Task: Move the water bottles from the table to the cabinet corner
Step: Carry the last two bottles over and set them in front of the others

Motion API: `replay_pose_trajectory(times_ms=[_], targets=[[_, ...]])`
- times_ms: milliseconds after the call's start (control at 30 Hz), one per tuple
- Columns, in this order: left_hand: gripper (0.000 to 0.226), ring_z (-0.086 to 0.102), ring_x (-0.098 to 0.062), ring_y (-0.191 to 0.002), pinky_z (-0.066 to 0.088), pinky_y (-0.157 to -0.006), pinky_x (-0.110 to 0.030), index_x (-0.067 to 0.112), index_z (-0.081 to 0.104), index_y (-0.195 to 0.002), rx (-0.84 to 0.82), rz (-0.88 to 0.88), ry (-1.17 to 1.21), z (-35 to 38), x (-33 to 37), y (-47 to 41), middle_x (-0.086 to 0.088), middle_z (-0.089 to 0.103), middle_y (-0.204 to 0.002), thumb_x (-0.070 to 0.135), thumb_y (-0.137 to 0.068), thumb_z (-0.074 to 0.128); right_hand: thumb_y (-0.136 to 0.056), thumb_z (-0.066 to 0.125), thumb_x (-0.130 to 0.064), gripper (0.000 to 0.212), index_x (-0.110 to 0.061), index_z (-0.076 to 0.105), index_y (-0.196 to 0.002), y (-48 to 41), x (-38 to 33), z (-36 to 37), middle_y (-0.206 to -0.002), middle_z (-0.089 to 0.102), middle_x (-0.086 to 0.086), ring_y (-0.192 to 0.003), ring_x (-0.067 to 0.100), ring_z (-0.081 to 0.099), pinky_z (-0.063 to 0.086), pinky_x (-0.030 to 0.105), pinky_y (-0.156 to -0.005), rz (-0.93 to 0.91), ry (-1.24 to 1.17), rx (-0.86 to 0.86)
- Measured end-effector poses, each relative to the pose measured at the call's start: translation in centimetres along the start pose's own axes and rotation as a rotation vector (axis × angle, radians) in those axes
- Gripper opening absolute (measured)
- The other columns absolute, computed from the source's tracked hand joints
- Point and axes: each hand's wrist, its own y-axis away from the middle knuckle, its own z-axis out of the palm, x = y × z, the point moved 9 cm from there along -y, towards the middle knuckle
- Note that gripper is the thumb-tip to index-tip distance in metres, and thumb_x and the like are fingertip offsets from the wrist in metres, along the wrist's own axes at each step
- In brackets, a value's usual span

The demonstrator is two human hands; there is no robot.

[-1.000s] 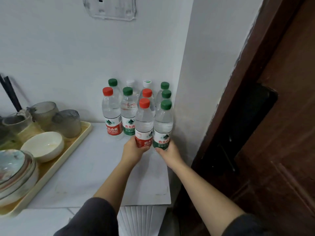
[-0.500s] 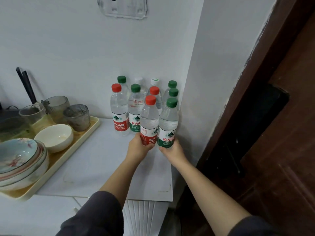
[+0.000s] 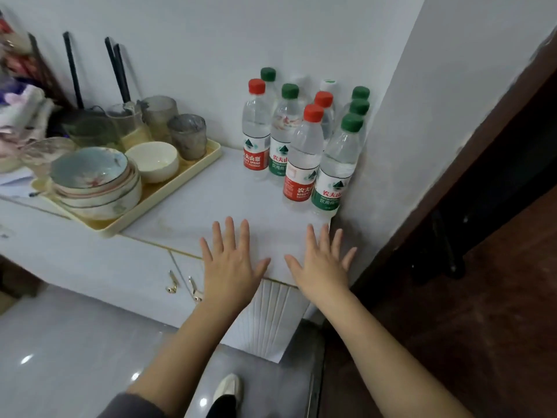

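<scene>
Hands first: your left hand [image 3: 230,263] and your right hand [image 3: 321,262] both hang palm-down above the front edge of the white cabinet top [image 3: 211,203], fingers spread wide and holding nothing. They sit side by side, thumbs pointing toward each other with a gap between them. Your grey left sleeve shows at the bottom, and a white shoe [image 3: 227,387] on the glossy floor below.

Past your fingertips, the water bottles [image 3: 304,140] stand upright in a tight cluster in the cabinet's back right corner, well apart from both hands. Nearest you are a red-capped bottle [image 3: 303,159] and a green-capped bottle [image 3: 337,167], touching each other, the green one right against the side wall [image 3: 422,116]. Behind them stand more bottles with red, green and white caps, back to the rear wall.

To your left, a cream tray [image 3: 168,200] carries stacked bowls [image 3: 96,182], a white bowl [image 3: 152,161] and several cloudy glasses [image 3: 187,135].
</scene>
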Motion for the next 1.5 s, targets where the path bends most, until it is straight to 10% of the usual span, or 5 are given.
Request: replay_pose_trajectory(times_ms=[500, 1500], targets=[[0.084, -0.014, -0.032, -0.148, -0.004, -0.117, -0.056, 0.02, -0.004, -0.155, -0.142, -0.413, -0.019, 3.7, -14.4, 16.7, -0.01, -0.01, -0.163, 0.069, -0.09, 0.014, -0.098, 0.029, -0.06, 0.079, -0.024, -0.01, -0.156, 10.5, -15.4, 8.1, -0.163, -0.02, 0.01, -0.147, 0.033, -0.027, -0.024, 0.053, -0.11, -0.663, 0.105, -0.084], [0.076, -0.006, -0.032, -0.149, -0.001, -0.115, -0.059, 0.02, 0.005, -0.155, -0.304, -1.267, 0.346, 8.9, -41.6, 59.4, -0.011, -0.001, -0.163, 0.062, -0.096, 0.029, -0.098, 0.034, -0.059, 0.076, -0.025, 0.001, -0.158, 43.5, -41.8, 35.1, -0.166, -0.003, 0.01, -0.151, 0.036, -0.011, -0.007, 0.065, -0.114, -1.319, 0.759, -0.636]])
